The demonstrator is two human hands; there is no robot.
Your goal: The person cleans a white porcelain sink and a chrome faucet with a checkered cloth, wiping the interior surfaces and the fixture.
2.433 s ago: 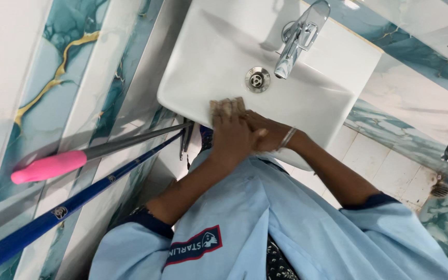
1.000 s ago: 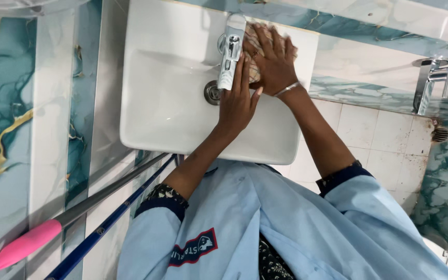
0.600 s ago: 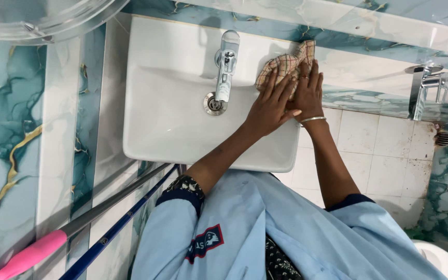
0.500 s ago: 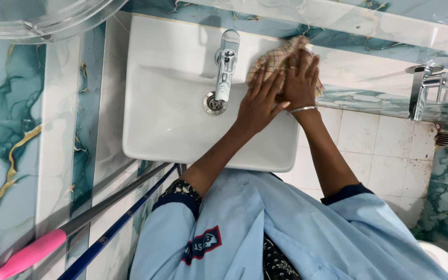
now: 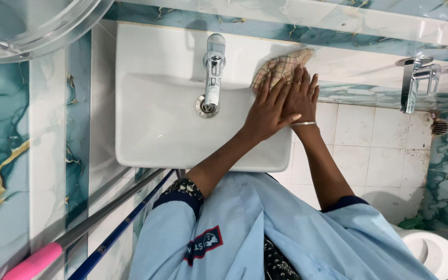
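Both hands pressing flat, fingers spread, on checked cloth [image 5: 281, 68] at back right corner of white sink [image 5: 151, 129]; left hand [image 5: 268, 111] overlapping right hand [image 5: 301, 98], neither gripping; cloth bunching past fingertips toward wall, long axis slanting up-right; chrome tap [image 5: 212, 70] standing just left, apart from hands; two mop handles [image 5: 105, 218] leaning at lower left

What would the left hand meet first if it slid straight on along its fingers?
Probably the checked cloth just past the left hand, at the sink corner; beyond that, the tiled ledge.
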